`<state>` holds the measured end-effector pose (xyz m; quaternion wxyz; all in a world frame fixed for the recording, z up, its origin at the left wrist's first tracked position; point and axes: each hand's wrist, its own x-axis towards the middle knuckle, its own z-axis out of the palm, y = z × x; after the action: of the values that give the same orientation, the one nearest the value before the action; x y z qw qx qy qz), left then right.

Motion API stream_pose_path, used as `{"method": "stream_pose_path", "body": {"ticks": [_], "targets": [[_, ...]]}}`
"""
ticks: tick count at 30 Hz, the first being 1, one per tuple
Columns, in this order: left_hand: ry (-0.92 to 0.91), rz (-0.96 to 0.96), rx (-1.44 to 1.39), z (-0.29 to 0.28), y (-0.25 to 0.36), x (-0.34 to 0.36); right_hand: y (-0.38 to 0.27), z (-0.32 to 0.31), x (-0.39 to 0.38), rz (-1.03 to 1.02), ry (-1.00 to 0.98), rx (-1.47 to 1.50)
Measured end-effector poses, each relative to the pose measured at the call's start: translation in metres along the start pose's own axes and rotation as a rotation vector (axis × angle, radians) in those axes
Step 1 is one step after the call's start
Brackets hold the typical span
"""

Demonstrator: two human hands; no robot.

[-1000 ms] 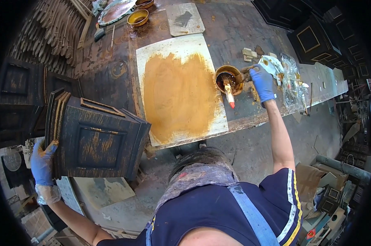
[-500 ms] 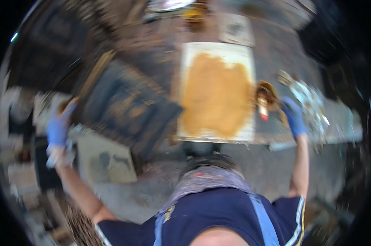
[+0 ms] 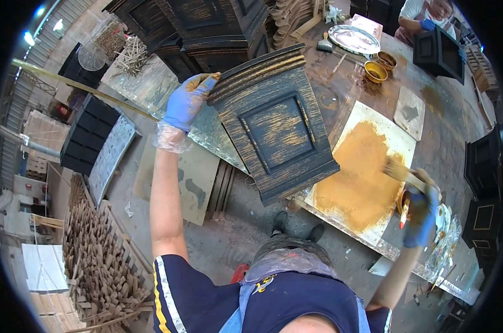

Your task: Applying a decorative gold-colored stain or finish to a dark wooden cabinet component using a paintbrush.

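Observation:
My left hand (image 3: 186,104), in a blue glove stained brown at the fingertips, grips the upper left corner of a black wooden cabinet (image 3: 278,129). Its raised panel and curved top moulding show rubbed golden streaks. The cabinet is tilted, its lower right corner over the edge of a white board (image 3: 393,129) smeared with ochre paint. In my gloved right hand (image 3: 421,216) is a wide paintbrush (image 3: 398,170), its blurred bristles above the board's right side. Partly hidden by that hand, a small brown bowl (image 3: 400,203) and a red-tipped white tool (image 3: 404,215) sit beside the board.
Black cabinets (image 3: 212,28) are stacked behind. A yellow bowl (image 3: 376,71), a silver tray (image 3: 354,40) and a brush (image 3: 325,43) lie farther back on the table. Crumpled clear plastic (image 3: 446,241) lies at right. Another person (image 3: 423,19) handles a black cabinet at the far right.
The view has turned and sharpened. The cabinet in my left hand is now more upright, nearer my body's midline. My right hand has come to the board's right edge with the paintbrush.

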<state>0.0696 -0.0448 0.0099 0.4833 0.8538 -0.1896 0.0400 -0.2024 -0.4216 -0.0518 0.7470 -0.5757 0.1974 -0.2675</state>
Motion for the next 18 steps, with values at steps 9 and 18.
{"method": "stream_pose_path", "body": {"ticks": [9,18], "targets": [[0.181,0.292,0.112,0.017,-0.002,-0.005,0.041,0.162,0.005,-0.029,-0.152,0.468],[0.257,0.545,0.637,0.005,0.016,-0.030,0.062,0.186,-0.010,-0.041,0.109,0.509]]}}
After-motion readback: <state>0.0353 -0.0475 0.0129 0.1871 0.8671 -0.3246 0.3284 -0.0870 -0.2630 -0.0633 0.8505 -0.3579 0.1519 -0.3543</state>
